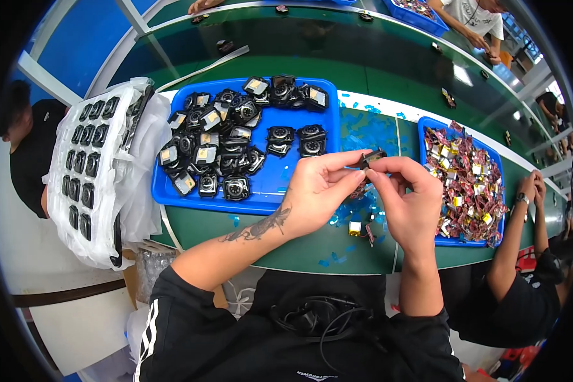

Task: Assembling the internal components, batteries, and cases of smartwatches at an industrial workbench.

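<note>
My left hand and my right hand meet over the green bench. Between their fingertips they pinch a small black watch case, tilted on edge. Its details are partly covered by the fingers. Left of my left hand, a blue tray holds many black watch cases, some with round sensor backs upward, others showing metallic or gold insides. Below my hands on the bench lies a small white-and-yellow battery-like part beside a dark strip. Scraps of blue film are scattered around them.
On the right, another blue tray is heaped with reddish flex strips and small battery-like parts. A stack of white moulded trays bearing watch parts stands at left. Beyond runs a green conveyor with scattered parts. A co-worker's hands are at right.
</note>
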`<state>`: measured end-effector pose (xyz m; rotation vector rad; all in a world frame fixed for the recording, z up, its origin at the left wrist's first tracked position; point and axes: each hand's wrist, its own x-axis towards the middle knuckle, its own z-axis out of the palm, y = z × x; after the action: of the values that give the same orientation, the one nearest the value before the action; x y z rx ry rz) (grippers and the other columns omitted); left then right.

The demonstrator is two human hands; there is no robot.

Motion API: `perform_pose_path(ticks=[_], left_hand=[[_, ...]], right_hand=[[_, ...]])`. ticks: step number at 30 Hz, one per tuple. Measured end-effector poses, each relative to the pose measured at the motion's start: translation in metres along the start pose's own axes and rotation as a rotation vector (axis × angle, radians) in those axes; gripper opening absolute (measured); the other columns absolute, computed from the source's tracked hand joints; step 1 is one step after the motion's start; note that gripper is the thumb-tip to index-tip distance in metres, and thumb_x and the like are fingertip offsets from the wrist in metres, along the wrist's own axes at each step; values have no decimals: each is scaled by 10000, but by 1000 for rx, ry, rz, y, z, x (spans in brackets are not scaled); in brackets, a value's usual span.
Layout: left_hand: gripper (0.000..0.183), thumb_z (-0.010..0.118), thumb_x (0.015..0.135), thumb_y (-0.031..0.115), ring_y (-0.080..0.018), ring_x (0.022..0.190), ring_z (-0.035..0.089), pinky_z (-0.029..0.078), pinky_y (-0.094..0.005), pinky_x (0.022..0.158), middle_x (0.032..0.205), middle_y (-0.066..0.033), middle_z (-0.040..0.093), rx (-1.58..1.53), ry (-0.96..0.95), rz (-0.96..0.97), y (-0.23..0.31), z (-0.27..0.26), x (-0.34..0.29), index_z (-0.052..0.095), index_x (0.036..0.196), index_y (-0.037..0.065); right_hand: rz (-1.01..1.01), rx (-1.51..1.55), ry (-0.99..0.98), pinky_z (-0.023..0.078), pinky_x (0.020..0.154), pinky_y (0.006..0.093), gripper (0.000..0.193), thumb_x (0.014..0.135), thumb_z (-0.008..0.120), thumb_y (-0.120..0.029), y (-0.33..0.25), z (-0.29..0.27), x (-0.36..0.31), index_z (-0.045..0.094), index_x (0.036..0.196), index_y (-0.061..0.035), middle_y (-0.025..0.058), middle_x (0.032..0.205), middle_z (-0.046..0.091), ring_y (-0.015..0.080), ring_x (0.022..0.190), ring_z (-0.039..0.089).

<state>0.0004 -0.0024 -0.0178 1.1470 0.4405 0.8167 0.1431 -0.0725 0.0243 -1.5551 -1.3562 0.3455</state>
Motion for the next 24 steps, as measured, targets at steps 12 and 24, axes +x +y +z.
perform_pose_path(ticks=[12,24], left_hand=[[348,572,932,-25,-165,1066,629,530,-283,903,1188,-144,643,38,-69,-33,3,-5,1,547,1273,-87],[453,592,903,-48,-175,1022,632,513,-298,907,1141,-146,631,43,-7,148,11,6,-3,465,1338,-40]], right_hand=[[31,-111,-7,280,455,231,173,750,771,-47,4,-7,0,599,758,-27,-3,627,530,51,519,393],[588,981,-190,529,690,223,426,836,711,3,23,3,-29,497,1202,-30,40,941,626,95,807,628]])
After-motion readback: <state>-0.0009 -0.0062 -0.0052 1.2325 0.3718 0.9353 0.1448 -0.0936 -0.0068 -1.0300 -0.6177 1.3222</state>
